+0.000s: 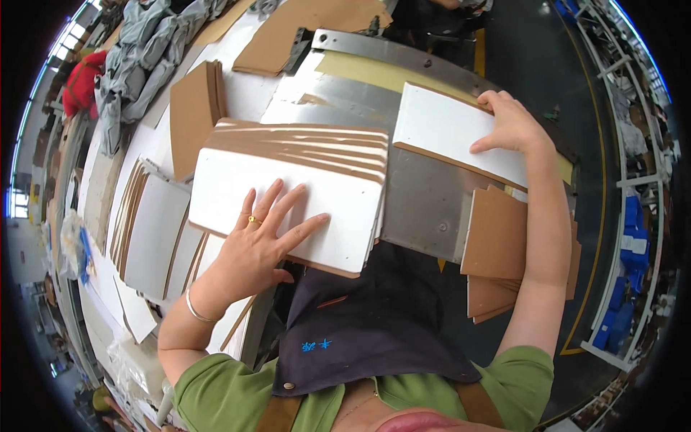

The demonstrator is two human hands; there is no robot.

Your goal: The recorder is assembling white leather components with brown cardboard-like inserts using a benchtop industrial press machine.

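- Left hand (263, 234): palm down, fingers spread apart — atop the fanned board stack (342, 191).
- Right hand (512, 126): arched over the white board (443, 129), thumb apart from fingers — can't tell if clamped.

Crumpled grey fabric (137, 61) lies heaped at the upper left of the frame, with clear plastic (71, 241) near the left edge, while at the right a yellow line (574, 351) marks the dark floor (536, 65) beside a pale rack (609, 358) holding blue bins (633, 245).
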